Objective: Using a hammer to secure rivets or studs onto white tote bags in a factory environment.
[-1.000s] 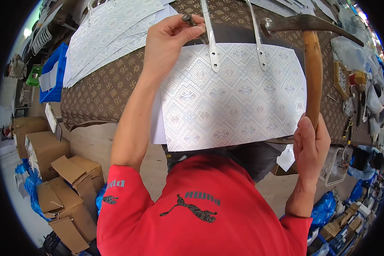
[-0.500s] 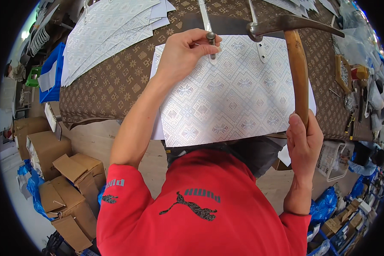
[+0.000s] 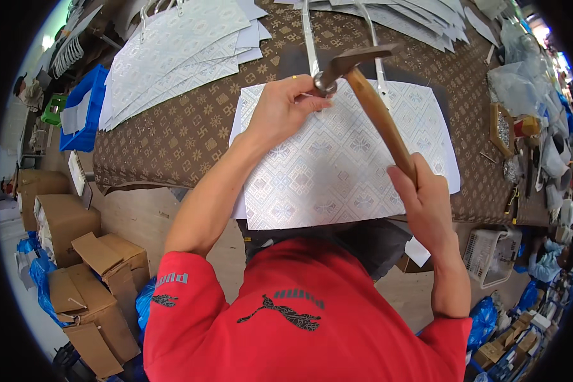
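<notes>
A white panel [image 3: 344,159] embossed with a diamond lattice lay flat on the worktop [image 3: 172,134], which was covered in brown cloth woven with a repeating gold motif. The left hand [image 3: 283,108] pressed down on the panel's upper edge, fingers curled and pinched around something small beside the foot of a pale strap [image 3: 310,44]; what it pinched could not be made out. The right hand [image 3: 426,204] was closed around the smooth wooden handle of a hammer [image 3: 369,108], whose dull metal head sat right at the left fingertips. A fanned stack of similar white panels [image 3: 178,51] lay at the worktop's far left, well apart from the hands. Near them a blue plastic crate [image 3: 83,118] held flat white sheets. Below the worktop's left edge stood open brown cardboard boxes [image 3: 89,280]; their contents could not be seen. At lower right sat a white mesh basket [image 3: 490,254].
</notes>
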`<action>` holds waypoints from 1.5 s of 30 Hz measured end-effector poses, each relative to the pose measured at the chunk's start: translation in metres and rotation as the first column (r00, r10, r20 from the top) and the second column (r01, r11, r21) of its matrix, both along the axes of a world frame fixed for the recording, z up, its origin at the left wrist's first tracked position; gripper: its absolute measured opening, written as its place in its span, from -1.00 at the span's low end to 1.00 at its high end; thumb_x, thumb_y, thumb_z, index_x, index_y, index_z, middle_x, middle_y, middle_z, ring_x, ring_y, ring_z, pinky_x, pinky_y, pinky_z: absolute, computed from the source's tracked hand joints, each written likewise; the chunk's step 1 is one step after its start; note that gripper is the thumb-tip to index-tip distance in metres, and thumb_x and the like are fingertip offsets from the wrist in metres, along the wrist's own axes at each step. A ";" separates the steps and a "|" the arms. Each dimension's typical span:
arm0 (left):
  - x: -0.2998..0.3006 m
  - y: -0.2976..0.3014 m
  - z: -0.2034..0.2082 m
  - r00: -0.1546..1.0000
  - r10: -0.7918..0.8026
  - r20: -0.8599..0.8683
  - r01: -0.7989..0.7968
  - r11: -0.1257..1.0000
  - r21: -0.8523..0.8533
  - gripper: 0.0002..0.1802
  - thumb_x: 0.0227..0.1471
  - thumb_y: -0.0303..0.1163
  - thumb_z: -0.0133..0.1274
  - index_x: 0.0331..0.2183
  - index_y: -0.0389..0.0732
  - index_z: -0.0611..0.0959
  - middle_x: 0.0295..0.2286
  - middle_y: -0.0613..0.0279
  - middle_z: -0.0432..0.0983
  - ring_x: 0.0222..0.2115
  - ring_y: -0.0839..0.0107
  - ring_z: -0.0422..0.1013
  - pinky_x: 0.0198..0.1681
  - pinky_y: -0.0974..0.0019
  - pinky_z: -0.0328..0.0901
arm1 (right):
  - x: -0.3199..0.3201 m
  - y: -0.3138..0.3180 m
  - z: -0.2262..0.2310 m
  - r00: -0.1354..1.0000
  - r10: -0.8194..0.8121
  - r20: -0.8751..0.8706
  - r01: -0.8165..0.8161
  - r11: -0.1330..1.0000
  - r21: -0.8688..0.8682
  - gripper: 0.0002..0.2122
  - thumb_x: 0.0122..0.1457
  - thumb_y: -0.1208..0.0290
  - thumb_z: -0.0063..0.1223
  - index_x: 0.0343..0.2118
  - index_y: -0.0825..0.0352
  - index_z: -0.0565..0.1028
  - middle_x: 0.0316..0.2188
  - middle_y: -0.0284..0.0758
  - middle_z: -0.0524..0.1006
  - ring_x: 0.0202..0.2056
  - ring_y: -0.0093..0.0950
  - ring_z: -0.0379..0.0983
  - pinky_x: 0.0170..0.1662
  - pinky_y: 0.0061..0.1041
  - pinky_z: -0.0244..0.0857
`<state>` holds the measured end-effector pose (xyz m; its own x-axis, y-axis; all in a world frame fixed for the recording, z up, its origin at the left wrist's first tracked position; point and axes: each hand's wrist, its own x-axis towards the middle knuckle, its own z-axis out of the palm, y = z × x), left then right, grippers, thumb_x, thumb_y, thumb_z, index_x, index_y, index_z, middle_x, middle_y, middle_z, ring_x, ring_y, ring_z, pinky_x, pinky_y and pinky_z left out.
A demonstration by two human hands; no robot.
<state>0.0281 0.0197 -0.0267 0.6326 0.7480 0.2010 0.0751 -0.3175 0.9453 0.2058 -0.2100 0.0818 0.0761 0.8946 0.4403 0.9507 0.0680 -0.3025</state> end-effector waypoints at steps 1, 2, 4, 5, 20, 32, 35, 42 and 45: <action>0.003 0.002 0.003 1.000 -0.004 0.013 0.004 1.000 0.012 -0.82 0.03 -0.53 0.26 -0.24 -0.27 0.73 -0.39 0.24 0.66 -0.38 0.53 0.55 -0.27 0.44 0.41 | -0.002 -0.002 0.003 0.948 -0.136 -0.289 0.079 0.977 -0.199 -0.80 0.35 0.30 0.06 -0.33 0.35 0.47 -0.67 -0.51 0.34 -0.67 -0.67 0.20 -0.59 -0.66 0.06; 0.006 0.002 0.007 0.998 -0.010 0.056 0.011 1.000 -0.022 -0.82 0.04 -0.53 0.25 -0.24 -0.28 0.73 -0.39 0.25 0.66 -0.38 0.53 0.55 -0.27 0.44 0.41 | -0.002 -0.004 0.006 0.796 -0.310 -0.519 0.092 0.911 -0.402 -0.80 0.35 0.30 0.05 -0.32 0.34 0.46 -0.67 -0.53 0.33 -0.67 -0.68 0.20 -0.59 -0.65 0.06; 0.017 -0.002 0.013 0.990 -0.028 0.139 0.043 0.994 -0.103 -0.83 0.05 -0.54 0.24 -0.24 -0.29 0.73 -0.40 0.26 0.66 -0.37 0.53 0.54 -0.27 0.44 0.40 | 0.000 -0.016 0.011 0.693 -0.368 -0.621 0.196 0.924 -0.329 -0.80 0.36 0.28 0.03 -0.33 0.30 0.43 -0.68 -0.54 0.29 -0.70 -0.72 0.14 -0.64 -0.68 0.00; 0.026 -0.002 0.017 0.988 -0.042 0.146 0.057 0.993 -0.102 -0.83 0.05 -0.54 0.24 -0.24 -0.29 0.73 -0.40 0.26 0.66 -0.37 0.53 0.54 -0.27 0.44 0.40 | 0.000 -0.022 0.012 0.568 -0.391 -0.724 0.288 0.919 -0.270 -0.80 0.37 0.26 0.01 -0.33 0.27 0.40 -0.68 -0.56 0.24 -0.72 -0.76 0.08 -0.68 -0.71 -0.07; 0.125 0.013 0.011 0.983 -0.181 0.033 0.183 0.978 -0.098 -0.80 0.10 -0.56 0.20 -0.18 -0.33 0.71 -0.32 0.23 0.66 -0.27 0.50 0.54 -0.08 0.41 0.41 | 0.043 -0.057 0.006 0.286 -0.451 -0.845 0.501 0.822 -0.269 -0.76 0.40 0.21 -0.03 -0.38 0.21 0.35 -0.68 -0.60 0.22 -0.74 -0.84 0.00 -0.71 -0.77 -0.18; 0.128 0.007 0.009 0.977 -0.213 0.006 0.213 0.977 -0.014 -0.80 0.11 -0.57 0.19 -0.18 -0.35 0.70 -0.31 0.22 0.65 -0.27 0.49 0.54 -0.10 0.42 0.41 | 0.059 -0.017 -0.007 0.952 -0.272 -0.138 0.304 0.885 0.352 -0.76 0.39 0.23 -0.03 -0.33 0.31 0.44 -0.67 -0.51 0.27 -0.67 -0.82 0.13 -0.63 -0.76 -0.10; 0.128 0.014 0.003 0.978 -0.205 0.032 0.204 0.979 0.009 -0.80 0.08 -0.53 0.22 -0.20 -0.31 0.72 -0.36 0.22 0.67 -0.33 0.52 0.54 -0.18 0.42 0.41 | 0.066 0.000 -0.002 0.847 -0.370 -0.382 0.203 0.889 -0.410 -0.78 0.39 0.28 -0.02 -0.32 0.33 0.44 -0.67 -0.55 0.24 -0.65 -0.83 0.12 -0.62 -0.74 -0.07; 0.114 -0.003 0.007 0.962 -0.237 0.139 0.252 0.962 -0.102 -0.80 0.07 -0.52 0.23 -0.21 -0.29 0.73 -0.38 0.23 0.67 -0.38 0.52 0.54 -0.23 0.41 0.42 | 0.028 -0.042 0.032 0.394 -0.454 -0.799 0.387 0.871 -0.303 -0.80 0.33 0.32 0.09 -0.34 0.36 0.47 -0.66 -0.55 0.31 -0.61 -0.77 0.14 -0.57 -0.65 0.02; 0.117 -0.005 0.012 0.958 -0.251 0.138 0.264 0.961 -0.085 -0.80 0.07 -0.53 0.23 -0.20 -0.29 0.73 -0.38 0.23 0.67 -0.39 0.51 0.54 -0.23 0.41 0.42 | 0.033 -0.046 0.027 0.407 -0.460 -0.789 0.378 0.871 -0.312 -0.80 0.34 0.31 0.08 -0.34 0.35 0.47 -0.65 -0.57 0.31 -0.62 -0.80 0.13 -0.58 -0.69 -0.02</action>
<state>0.1448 0.0148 -0.0145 0.7814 0.5832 0.2220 -0.1169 -0.2126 0.9701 0.2386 -0.2556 0.1084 0.7356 0.6690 -0.1069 0.1610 -0.3259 -0.9316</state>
